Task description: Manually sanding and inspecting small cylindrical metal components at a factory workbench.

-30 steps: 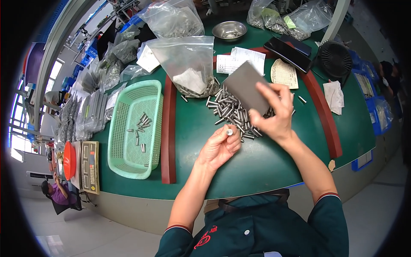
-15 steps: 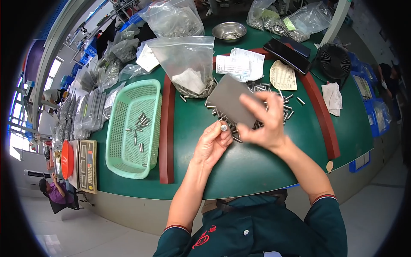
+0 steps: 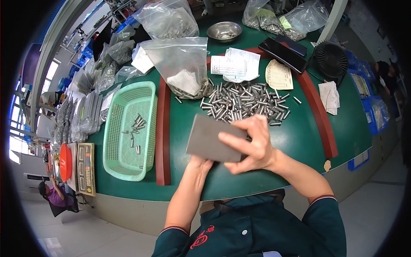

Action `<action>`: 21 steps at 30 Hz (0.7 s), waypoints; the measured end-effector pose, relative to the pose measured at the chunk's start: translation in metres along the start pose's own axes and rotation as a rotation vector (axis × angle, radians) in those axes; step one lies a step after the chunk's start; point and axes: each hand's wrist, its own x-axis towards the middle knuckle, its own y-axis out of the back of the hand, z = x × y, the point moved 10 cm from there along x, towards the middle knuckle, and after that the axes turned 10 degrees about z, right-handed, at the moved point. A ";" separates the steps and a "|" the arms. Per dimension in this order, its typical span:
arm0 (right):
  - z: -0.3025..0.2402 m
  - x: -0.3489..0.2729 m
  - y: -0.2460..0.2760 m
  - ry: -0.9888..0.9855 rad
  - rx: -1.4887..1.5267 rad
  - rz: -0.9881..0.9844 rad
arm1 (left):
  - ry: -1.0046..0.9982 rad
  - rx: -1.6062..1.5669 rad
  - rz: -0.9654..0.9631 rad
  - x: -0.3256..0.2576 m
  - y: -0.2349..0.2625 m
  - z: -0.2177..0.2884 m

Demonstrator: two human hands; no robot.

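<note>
A: Starting nearest the body, what to note?

B: First, the left hand [image 3: 200, 162], mostly hidden by the grey pad [image 3: 207, 135]. Cannot tell whether clenched on anything or released.

A: And with the right hand [image 3: 257, 147]?

B: Grasping that pad over the left hand, fingers across the upper face, thumb by the near edge.

A: How to do this well, at a guess?

B: Probably best to grip firmly without bending the pad, and to tuck the left fingertips away from the edges. Better over bare table [image 3: 177, 128] than over the heap, to avoid scattering any.

A: And beyond?

B: Off to the left, outside the red strips [image 3: 163, 141], a green basket [image 3: 150, 115] with a few pins inside. Just past the pad, between the strips, a loose heap of pins [image 3: 239, 103]. Then papers [image 3: 229, 66], and farther back, a steel bowl [image 3: 224, 30].
</note>
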 end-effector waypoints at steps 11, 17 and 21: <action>0.072 0.005 0.027 -0.289 -0.285 0.122 | -0.135 0.220 0.024 -0.003 -0.041 0.022; 0.078 -0.002 0.025 -0.340 -0.252 0.131 | -0.122 0.170 0.074 -0.003 -0.032 0.023; 0.078 -0.001 0.024 -0.331 -0.254 0.128 | -0.267 0.343 0.192 -0.010 -0.031 0.034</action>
